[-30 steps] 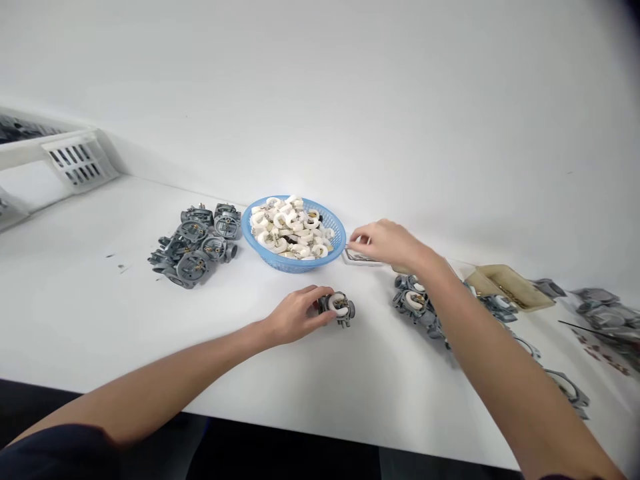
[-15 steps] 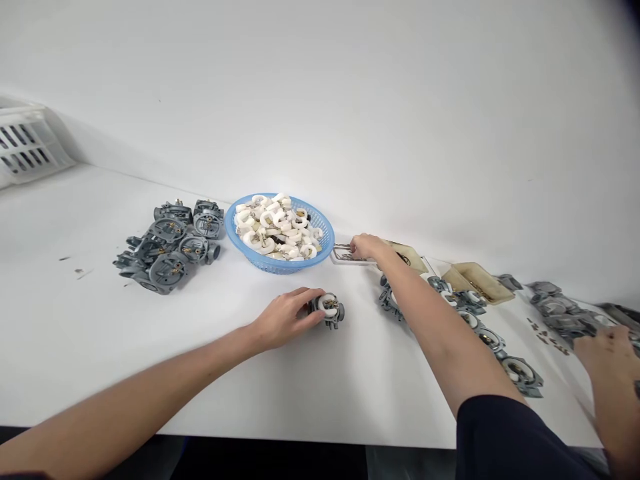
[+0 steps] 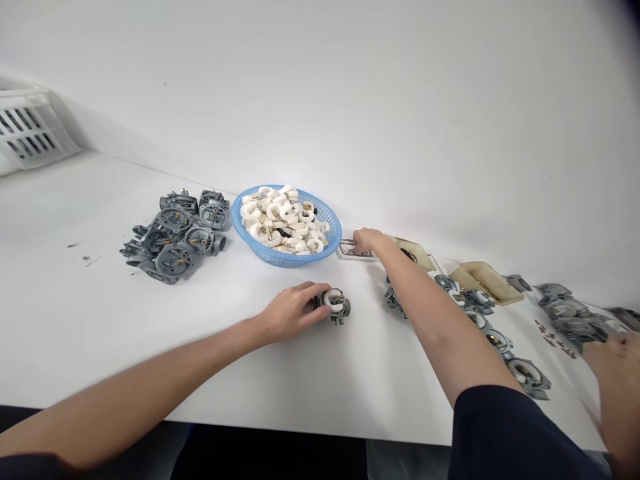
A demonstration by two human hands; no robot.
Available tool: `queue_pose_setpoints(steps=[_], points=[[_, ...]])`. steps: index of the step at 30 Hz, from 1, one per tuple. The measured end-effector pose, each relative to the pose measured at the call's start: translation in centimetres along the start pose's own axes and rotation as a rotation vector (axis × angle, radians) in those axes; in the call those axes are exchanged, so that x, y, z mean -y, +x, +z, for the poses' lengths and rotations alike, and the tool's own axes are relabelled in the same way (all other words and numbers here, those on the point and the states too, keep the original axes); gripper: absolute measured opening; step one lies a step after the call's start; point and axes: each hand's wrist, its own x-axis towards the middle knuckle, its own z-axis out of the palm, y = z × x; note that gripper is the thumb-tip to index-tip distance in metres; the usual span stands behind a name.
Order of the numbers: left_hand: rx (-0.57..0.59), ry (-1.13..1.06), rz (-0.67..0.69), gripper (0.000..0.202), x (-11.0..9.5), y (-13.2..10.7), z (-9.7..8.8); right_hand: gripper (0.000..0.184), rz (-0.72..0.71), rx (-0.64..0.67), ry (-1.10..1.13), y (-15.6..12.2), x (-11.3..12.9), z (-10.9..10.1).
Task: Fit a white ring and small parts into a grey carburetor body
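White worktop: from the basket, ringless metal bodies at nine o'clock seem pending, ringed ones at four finished. The right grip curls at a tray, its hold hidden; the left grip, half-closed, clasps a ringed body at five.

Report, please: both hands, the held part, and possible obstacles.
Left hand grips metal part, white ring set in it. Right hand at shallow tray; grip unclear. Blue basket beside tray, possible obstacle.
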Motion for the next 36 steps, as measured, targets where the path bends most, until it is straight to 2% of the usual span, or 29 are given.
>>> queue_pose_setpoints(steps=[6,11,13,16,18,21,25,31,36], points=[[-0.01,0.002,0.017,0.04,0.2,-0.1,0.0,0.036,-0.077,-0.05,0.145,-1.3,-1.3,-0.4],[-0.017,0.006,0.0,0.039,-0.1,-0.2,0.0,0.018,-0.182,-0.249,0.344,-4.5,-2.0,-0.4],[-0.019,0.003,-0.006,0.039,-0.2,-0.2,0.0,0.018,-0.235,-0.346,0.439,-6.6,-2.1,0.4],[-0.012,0.009,-0.009,0.039,-0.2,-0.2,0.0,0.023,-0.327,-0.446,0.642,-10.6,-1.5,2.7],[-0.011,0.019,-0.01,0.039,-0.2,-0.2,0.0,0.021,-0.432,-0.483,0.959,-13.3,-0.6,4.8],[-0.016,0.029,-0.012,0.04,-0.3,-0.2,0.1,0.022,-0.505,-0.449,1.313,-16.0,1.0,7.9],[-0.012,0.05,-0.026,0.04,-0.6,-0.1,0.1,0.021,-0.534,-0.394,1.533,-16.6,2.8,10.6],[-0.005,0.08,-0.03,0.04,-0.6,0.0,-0.1,0.011,-0.606,-0.235,1.551,-15.4,4.3,12.6],[-0.001,0.095,-0.027,0.039,-0.7,-0.1,0.0,0.007,-0.601,-0.3,1.466,-15.9,4.6,12.9]])
